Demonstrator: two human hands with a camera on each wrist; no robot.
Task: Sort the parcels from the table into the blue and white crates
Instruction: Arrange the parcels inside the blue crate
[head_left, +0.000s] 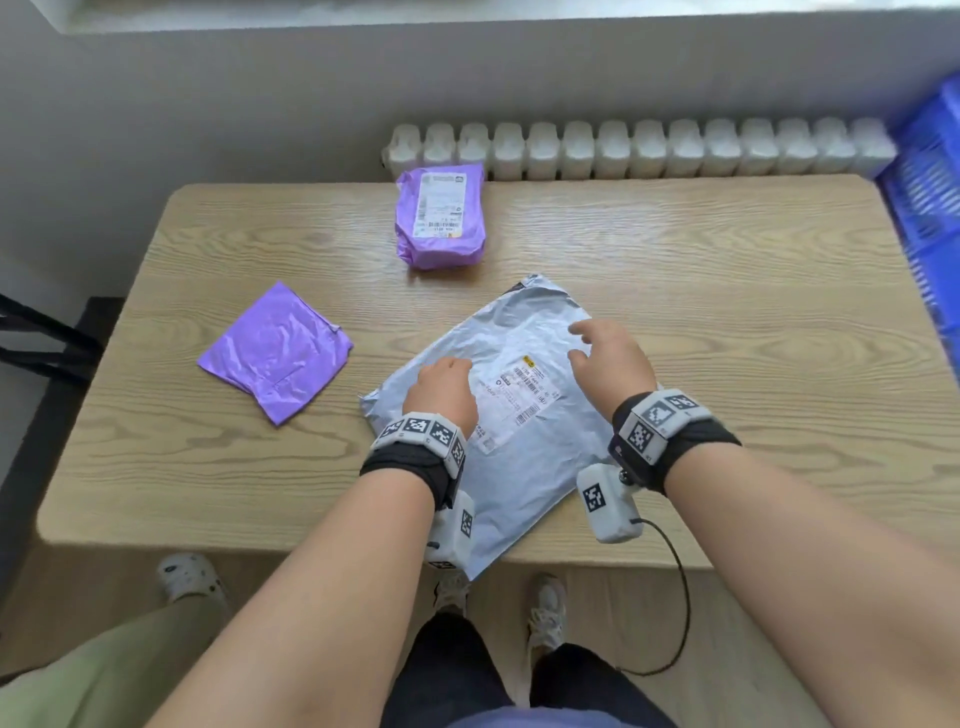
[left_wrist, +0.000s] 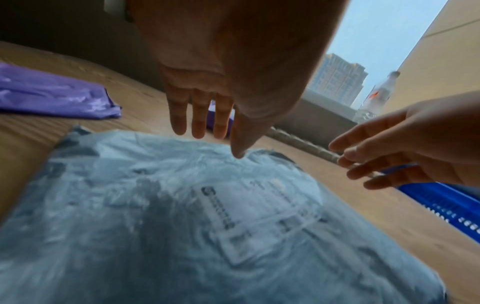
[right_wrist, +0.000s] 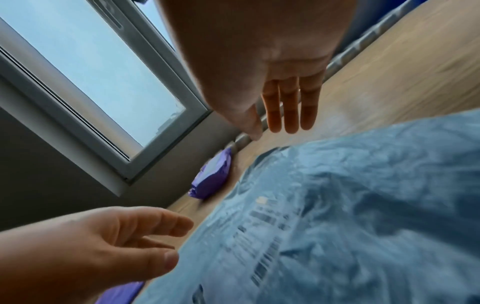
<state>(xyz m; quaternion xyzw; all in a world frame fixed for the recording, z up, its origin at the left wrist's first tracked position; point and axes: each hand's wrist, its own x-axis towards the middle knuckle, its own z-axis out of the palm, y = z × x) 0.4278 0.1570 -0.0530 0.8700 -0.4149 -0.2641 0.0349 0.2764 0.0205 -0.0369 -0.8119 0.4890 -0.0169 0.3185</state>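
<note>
A large grey mailer parcel (head_left: 524, 415) lies label-up at the middle of the wooden table (head_left: 753, 322), its near corner hanging over the front edge. My left hand (head_left: 444, 382) is over its left part and my right hand (head_left: 597, 345) over its right part. Both have straight, spread fingers and hold nothing. The wrist views show the fingers (left_wrist: 200, 123) (right_wrist: 288, 115) just above the grey parcel (left_wrist: 182, 216) (right_wrist: 350, 205); contact is unclear. A flat purple parcel (head_left: 275, 351) lies to the left, a bulky purple parcel (head_left: 440, 215) at the back. The blue crate (head_left: 930, 197) stands off the table's right end.
A white radiator (head_left: 639, 150) runs along the wall behind the table. Another person's green trouser leg and white shoe (head_left: 189, 574) are at the front left. Black straps (head_left: 41, 338) lie on the floor to the left. No white crate is in view.
</note>
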